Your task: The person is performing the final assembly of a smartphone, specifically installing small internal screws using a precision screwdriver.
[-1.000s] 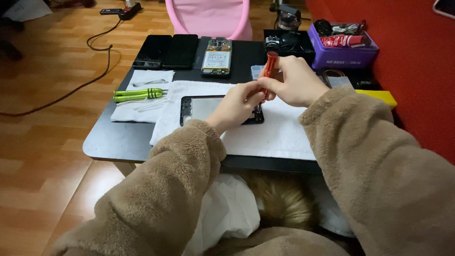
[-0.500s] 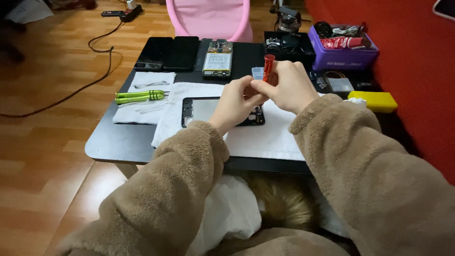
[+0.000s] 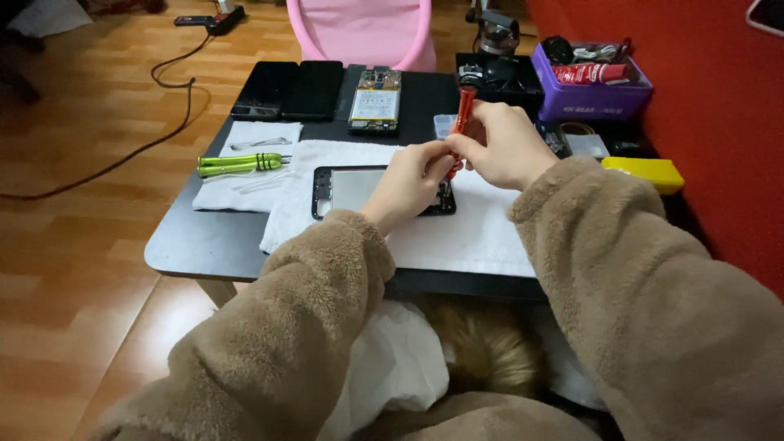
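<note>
right hand fingers clenched on red screwdriver, centre frame, long axis near upright, tip down | left hand fingers pinch its lower shaft | phone frame directly beneath on white cloth, bench | both hands equally near

A red screwdriver with a silver cap stands nearly upright, tilted a little, its tip down at the right end of a phone frame. The frame is a flat black rectangle with a pale grey inside, lying lengthwise on a white cloth spread over the black table
</note>
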